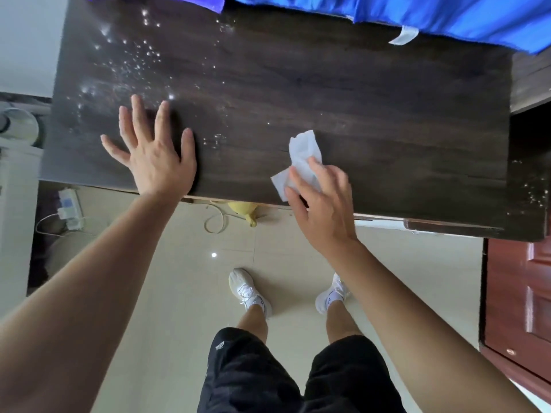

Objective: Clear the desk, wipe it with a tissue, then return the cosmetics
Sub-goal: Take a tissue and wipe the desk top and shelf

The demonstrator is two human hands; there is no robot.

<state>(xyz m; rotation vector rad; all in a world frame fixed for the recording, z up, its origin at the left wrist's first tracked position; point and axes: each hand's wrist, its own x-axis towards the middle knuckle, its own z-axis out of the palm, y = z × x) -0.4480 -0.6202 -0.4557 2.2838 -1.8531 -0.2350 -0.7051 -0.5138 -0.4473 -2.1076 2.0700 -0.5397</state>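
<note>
A dark wood desk (357, 99) fills the upper part of the head view, seen from above. The left hand (155, 156) lies flat on the desk near its front edge, toward the desk's left end, palm down, with all the fingers straight and spread wide. It holds nothing.

The right hand (322, 204) rests on the desk's front edge, right of the middle. Its fingers are lightly bent and lie on top of a crumpled white tissue (302, 147), pressing it against the wood rather than closing round it. The tissue sits on the desk just inside the front edge, and part of it sticks out beyond the fingertips toward the desk's far side.

White specks (134, 61) are scattered over the desk's left half, thickest toward the far left corner. A few more dot the desk's right front corner.

Along the desk's far edge lies blue fabric (417, 16) with a white tag (404, 35), and a purple cloth (205, 1) overlaps the far edge left of it.

Below the desk's front edge is a pale tiled floor (179, 278). On it stand the person's white shoes (249, 290), with black shorts (253, 377) above them. A white power strip (70, 208) lies on the floor off the desk's left front corner, and something yellow (246, 211) pokes out from under the front edge — what it is cannot be told. A red-brown door (518, 293) stands off the desk's right front corner.
</note>
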